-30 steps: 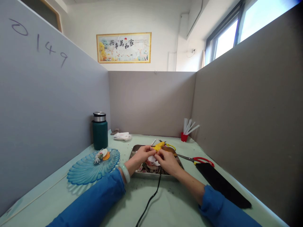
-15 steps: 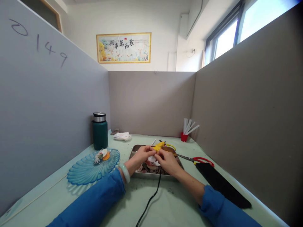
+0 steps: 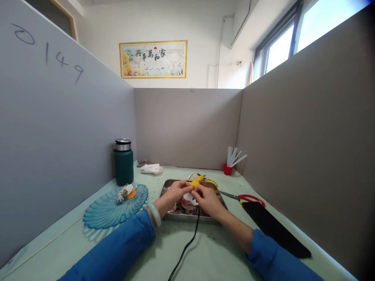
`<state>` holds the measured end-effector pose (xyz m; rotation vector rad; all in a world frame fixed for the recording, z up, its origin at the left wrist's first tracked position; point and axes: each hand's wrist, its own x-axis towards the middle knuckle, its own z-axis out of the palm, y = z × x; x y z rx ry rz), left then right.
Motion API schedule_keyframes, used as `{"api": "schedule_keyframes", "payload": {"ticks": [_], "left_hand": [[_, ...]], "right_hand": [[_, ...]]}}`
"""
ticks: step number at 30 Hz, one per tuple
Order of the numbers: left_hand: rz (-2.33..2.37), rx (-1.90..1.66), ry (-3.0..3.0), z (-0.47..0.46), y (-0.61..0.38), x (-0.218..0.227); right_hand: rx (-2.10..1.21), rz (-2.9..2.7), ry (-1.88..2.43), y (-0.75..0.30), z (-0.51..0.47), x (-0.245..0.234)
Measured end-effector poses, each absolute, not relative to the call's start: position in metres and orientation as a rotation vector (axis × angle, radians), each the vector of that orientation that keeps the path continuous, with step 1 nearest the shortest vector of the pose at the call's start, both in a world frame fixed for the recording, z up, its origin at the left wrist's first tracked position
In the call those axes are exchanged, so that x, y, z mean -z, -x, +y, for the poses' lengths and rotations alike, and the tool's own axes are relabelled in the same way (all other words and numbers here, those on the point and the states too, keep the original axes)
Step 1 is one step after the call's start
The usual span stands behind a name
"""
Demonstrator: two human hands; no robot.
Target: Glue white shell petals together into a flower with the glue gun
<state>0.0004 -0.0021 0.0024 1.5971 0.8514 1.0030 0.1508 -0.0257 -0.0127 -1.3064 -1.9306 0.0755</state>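
My left hand [image 3: 177, 191] and my right hand [image 3: 209, 199] meet over a metal tray [image 3: 178, 217], fingertips pinched close together. Whatever they pinch is too small and too covered by the fingers to make out. Just beyond the fingertips shows a yellow glue gun [image 3: 197, 180], partly hidden by the hands. From beneath the hands a black cord [image 3: 191, 240] runs over the tray's front rim towards me. Pinkish and white pieces that look like shells [image 3: 187, 203] lie in the tray below.
On the left, a blue glass plate [image 3: 108, 210] bears a small shell-like cluster [image 3: 126, 192], beside a green bottle [image 3: 124, 168]. Red-handled scissors [image 3: 253, 198] and a black flat piece [image 3: 275, 228] lie right. Behind stand a red cup [image 3: 228, 169] of white sticks and yellow-handled pliers [image 3: 211, 180].
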Motion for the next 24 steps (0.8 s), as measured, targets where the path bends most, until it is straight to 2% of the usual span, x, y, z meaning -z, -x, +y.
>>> {"api": "schedule_keyframes", "payload": {"ticks": [24], "left_hand": [[0.858,-1.023,-1.617,-0.0045,-0.0012,-0.0051]], "right_hand": [[-0.057,-1.925,1.323,-0.1508,-0.0254,0.0133]]}}
